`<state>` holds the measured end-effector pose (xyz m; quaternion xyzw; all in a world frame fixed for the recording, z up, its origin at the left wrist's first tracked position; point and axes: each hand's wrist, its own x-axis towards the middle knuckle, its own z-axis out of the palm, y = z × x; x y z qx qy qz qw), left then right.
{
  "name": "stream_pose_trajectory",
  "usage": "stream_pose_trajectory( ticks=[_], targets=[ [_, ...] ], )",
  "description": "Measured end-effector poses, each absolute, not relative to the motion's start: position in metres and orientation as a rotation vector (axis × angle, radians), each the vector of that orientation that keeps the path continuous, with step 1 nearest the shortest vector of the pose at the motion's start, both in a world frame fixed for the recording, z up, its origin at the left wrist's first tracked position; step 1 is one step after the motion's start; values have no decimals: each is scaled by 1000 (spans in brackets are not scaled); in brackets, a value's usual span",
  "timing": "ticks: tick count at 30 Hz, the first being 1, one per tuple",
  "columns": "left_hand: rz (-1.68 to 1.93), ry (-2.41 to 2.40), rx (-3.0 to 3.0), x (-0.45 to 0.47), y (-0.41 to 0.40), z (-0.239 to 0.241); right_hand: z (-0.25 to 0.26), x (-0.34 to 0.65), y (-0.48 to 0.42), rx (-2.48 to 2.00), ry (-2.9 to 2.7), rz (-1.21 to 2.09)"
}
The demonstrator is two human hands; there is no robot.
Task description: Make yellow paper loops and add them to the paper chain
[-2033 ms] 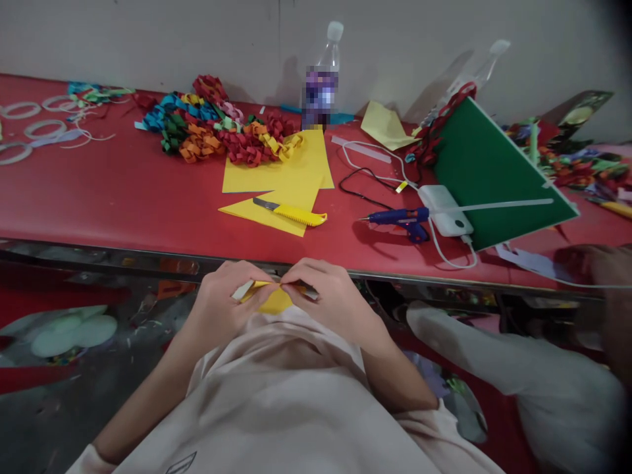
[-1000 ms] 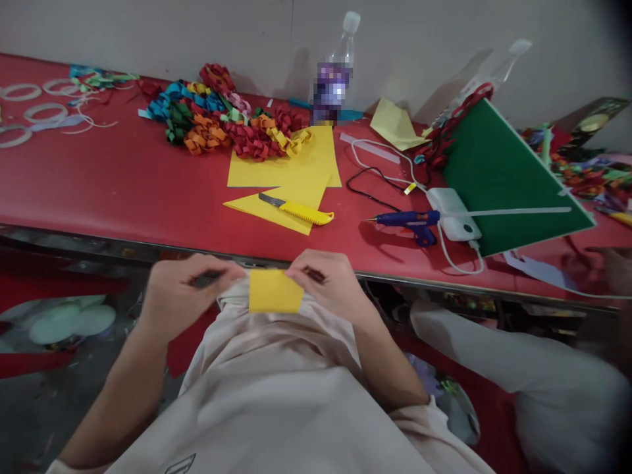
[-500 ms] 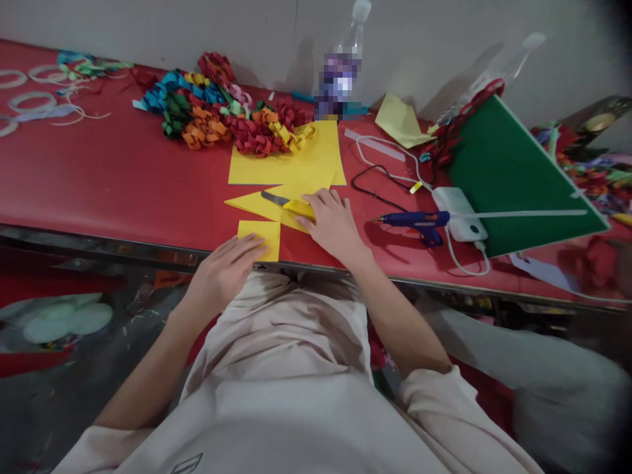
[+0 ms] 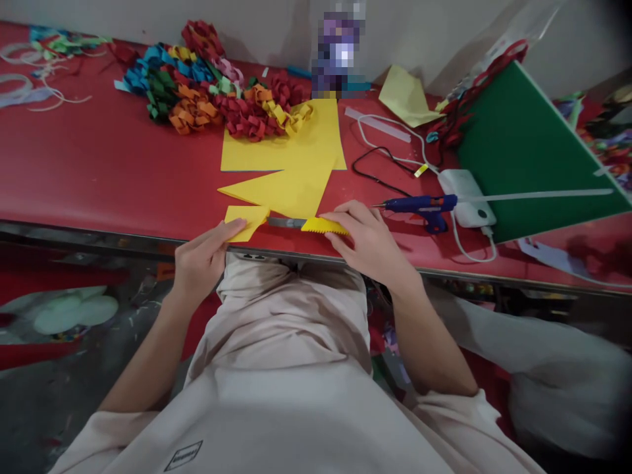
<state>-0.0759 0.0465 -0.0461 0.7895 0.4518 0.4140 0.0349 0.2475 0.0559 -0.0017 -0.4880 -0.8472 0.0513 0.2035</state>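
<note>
Between thumb and fingers, my left hand (image 4: 203, 262) grips a small piece of yellow paper (image 4: 243, 222) near the table's front edge. My right hand (image 4: 368, 238) is closed on the yellow handle of a utility knife (image 4: 326, 226). Its dark blade points left, and the tip meets the right edge of the small paper, which is lifted or folded there. Just beyond the blade lies a folded, pointed piece of yellow paper (image 4: 281, 187). It overlaps a larger yellow sheet (image 4: 257, 153) behind it.
Bunches of coloured paper chains (image 4: 197, 92) lie at the back left. A blue glue gun (image 4: 419, 205) rests right of my right hand, by a white power adapter (image 4: 461, 191) with cords. A green board (image 4: 523, 158) leans at the right, and a pixelated bottle (image 4: 338, 52) stands behind.
The knife has moved off the folded yellow paper, down to the small piece's edge. My left hand has gone from lying flat on the small paper to pinching it.
</note>
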Motion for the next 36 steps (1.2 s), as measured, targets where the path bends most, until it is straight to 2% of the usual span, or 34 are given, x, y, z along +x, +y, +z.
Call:
stream_pose_trajectory(
  ticks=[5, 11, 16, 21, 30, 36],
  targets=[
    [1162, 1252, 2435, -78, 48, -46, -8, 245, 64, -1361, -2387, 183],
    [765, 1160, 2625, -94, 50, -30, -13, 246, 66, -1371, -2415, 210],
    [785, 1496, 2629, -68, 46, -18, -15, 242, 66, -1351, -2434, 192],
    [520, 1583, 2685, -37, 54, -27, -15, 243, 69, -1366, -2426, 146],
    [475, 1426, 2724, -39, 66, -30, -17, 244, 67, -1413, -2410, 114],
    [587, 1474, 2708, -36, 50, -46, -22, 243, 66, -1351, -2432, 51]
  ],
)
